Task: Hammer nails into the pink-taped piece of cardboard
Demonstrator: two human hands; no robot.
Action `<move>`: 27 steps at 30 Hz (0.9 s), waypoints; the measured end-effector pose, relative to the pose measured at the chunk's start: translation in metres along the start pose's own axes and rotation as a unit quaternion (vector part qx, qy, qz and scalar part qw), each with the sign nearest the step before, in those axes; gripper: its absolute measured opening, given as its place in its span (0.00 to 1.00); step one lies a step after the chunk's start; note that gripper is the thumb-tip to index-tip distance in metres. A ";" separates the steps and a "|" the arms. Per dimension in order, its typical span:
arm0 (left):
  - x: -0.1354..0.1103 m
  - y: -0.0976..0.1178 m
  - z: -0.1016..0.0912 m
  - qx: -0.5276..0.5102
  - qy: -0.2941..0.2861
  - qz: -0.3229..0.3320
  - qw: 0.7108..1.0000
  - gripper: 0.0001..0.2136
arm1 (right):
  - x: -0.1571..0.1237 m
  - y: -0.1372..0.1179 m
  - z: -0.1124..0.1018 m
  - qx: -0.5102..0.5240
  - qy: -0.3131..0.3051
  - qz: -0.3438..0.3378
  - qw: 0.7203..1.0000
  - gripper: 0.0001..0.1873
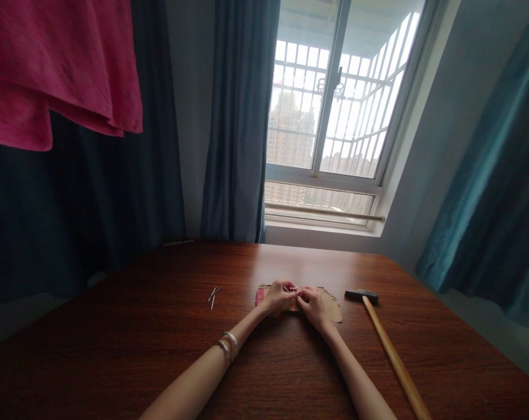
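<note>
A flat tan piece (333,310), like card or leather, lies on the brown table with rows of small dark marks on its right part. At its left end shows a pink patterned area (260,296). Over the left half of this piece is my left hand (278,297), fingers pinched together near its middle. My right hand (312,303) meets it there, thumb and fingertips also closed. Small dark red and whitish bits (291,289) show between the fingertips, too small to name. Both hands cover much of the piece's centre.
Right of the hands rests a hammer (389,344) with a long wooden handle running toward the near edge. A few thin metal pins or nails (213,296) lie to the left. Behind the table (264,373) are curtains (242,116) and a barred window; a pink cloth (63,64) hangs upper left.
</note>
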State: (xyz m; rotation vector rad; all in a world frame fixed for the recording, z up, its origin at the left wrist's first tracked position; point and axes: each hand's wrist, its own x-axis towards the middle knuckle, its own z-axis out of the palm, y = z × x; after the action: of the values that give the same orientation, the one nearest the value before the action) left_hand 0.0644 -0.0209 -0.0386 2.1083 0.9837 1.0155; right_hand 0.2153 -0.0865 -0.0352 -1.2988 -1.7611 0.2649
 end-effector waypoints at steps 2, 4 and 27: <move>0.000 0.001 0.000 0.006 0.001 0.002 1.000 0.10 | -0.001 0.000 -0.001 -0.001 -0.001 0.004 1.000 0.08; 0.000 0.001 -0.001 0.012 0.001 0.004 1.000 0.09 | -0.002 -0.001 -0.007 -0.013 -0.005 0.014 1.000 0.08; -0.002 0.008 -0.003 -0.004 0.003 -0.029 1.000 0.09 | -0.167 0.012 -0.153 -0.389 0.044 0.258 0.883 0.23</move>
State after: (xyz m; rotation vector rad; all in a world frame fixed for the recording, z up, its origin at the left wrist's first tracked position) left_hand 0.0636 -0.0265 -0.0320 2.0590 1.0365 0.9957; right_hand 0.3457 -0.2718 -0.0443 -2.3182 -1.4443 -0.2488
